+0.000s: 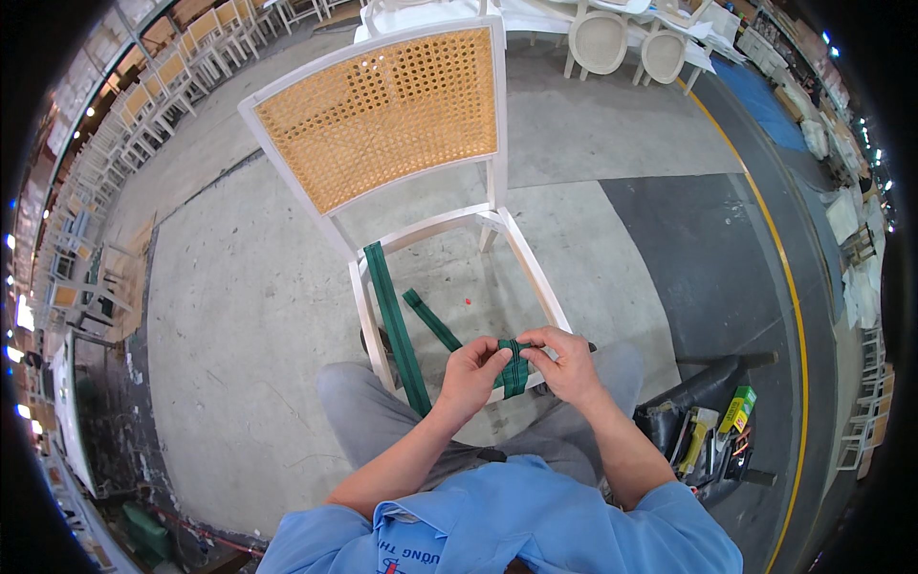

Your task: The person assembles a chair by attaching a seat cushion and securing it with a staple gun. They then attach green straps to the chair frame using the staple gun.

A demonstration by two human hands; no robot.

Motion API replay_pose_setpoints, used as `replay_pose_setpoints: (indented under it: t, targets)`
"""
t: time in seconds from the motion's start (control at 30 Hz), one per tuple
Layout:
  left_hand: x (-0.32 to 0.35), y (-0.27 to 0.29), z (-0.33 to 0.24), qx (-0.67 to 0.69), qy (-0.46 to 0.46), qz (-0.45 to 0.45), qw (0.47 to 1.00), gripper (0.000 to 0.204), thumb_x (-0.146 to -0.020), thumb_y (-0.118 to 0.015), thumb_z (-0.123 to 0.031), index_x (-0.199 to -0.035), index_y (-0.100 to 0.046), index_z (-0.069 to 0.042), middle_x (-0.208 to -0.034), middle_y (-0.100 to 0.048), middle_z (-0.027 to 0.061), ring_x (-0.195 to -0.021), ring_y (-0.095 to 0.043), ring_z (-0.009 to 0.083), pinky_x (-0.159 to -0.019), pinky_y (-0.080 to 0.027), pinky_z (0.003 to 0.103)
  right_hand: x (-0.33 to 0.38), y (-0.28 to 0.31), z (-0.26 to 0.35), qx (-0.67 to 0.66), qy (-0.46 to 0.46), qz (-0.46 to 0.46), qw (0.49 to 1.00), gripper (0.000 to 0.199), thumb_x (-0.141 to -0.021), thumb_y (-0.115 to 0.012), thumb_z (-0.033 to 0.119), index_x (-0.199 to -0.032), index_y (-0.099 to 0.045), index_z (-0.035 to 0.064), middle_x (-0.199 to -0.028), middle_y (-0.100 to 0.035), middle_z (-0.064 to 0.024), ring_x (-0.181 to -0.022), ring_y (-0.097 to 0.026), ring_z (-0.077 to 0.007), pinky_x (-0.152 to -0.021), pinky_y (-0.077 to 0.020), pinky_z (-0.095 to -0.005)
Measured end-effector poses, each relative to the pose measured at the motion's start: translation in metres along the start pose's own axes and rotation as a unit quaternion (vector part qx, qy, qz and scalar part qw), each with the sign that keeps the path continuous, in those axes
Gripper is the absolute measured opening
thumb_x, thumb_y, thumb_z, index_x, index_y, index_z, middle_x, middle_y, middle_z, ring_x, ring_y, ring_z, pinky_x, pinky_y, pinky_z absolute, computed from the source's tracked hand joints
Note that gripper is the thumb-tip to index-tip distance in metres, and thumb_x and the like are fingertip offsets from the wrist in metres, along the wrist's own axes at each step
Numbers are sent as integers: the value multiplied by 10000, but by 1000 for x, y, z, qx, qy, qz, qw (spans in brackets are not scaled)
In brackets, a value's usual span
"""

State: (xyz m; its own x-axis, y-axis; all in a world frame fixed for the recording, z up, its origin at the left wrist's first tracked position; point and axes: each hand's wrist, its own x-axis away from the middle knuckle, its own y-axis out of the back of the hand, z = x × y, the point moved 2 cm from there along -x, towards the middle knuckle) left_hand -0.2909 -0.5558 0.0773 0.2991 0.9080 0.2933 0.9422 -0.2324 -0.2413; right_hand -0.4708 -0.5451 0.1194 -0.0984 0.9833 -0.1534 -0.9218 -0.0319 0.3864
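Observation:
A white chair frame with a woven cane back stands before me, its seat opening bare of any panel. One green webbing strap runs front to back along the left side of the seat. At the front rail, my left hand and my right hand pinch a second green strap between thumbs and fingers. This strap hangs over the rail, and a loose end of green webbing sticks up inside the seat, left of my hands. My knees flank the front of the chair.
On my right, a dark stool holds several hand tools and a green-yellow box. Rows of white chairs line the far left. Round-backed chairs lean by a white-covered table at the back. A yellow line marks the floor.

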Motion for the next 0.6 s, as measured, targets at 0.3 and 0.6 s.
replay_pose_setpoints:
  t: [0.3,0.6]
  targets:
    - [-25,-4,-38,-359,-193,-62,911,183,-858,-743,-108,-1010,-683,-27,-1001,-656,102,-895,-667,244,-771,-526,330,-42,11,-19,-7,-32,65,997,134,-852,-704,54,-982,-694,24,-933,-690,-133,-848,-684,-279,-742,-526,-352]
    - [-101,7,-43,-441,-251,-63,859,135,-857,-736,-124,-957,-717,-35,-964,-652,117,-883,-668,263,-712,-518,381,-119,12,-66,31,-35,114,992,189,-863,-695,44,-1051,-678,28,-916,-668,-100,-827,-656,-247,-746,-515,-346]
